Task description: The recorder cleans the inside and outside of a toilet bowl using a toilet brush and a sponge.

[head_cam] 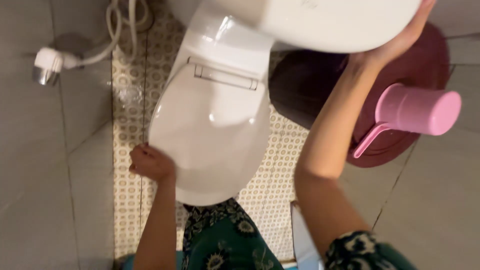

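My left hand [150, 162] rests at the left edge of the closed white toilet lid [210, 130], near its front; my fingers [141, 150] are curled and pressed together against the rim, though I cannot tell whether they hook under it. The lid lies flat over the bowl, hinged at the back where a chrome-edged bracket [225, 77] crosses it. My right hand [400, 42] reaches up and across to the white cistern [325, 22] at the top of the view, palm against its right lower edge; its fingers are hidden behind the cistern, so I cannot tell how they are set. Under my right forearm stands a dark maroon bucket [425, 65], and a pink plastic dipper [417, 110] with a long handle lies across its rim. To the far left a white hand-spray head [49, 64] on its hose [117, 35] hangs against the grey wall tiles. The floor [127, 200] has small patterned tiles, and my dark green flowered dress [230, 240] shows at the bottom
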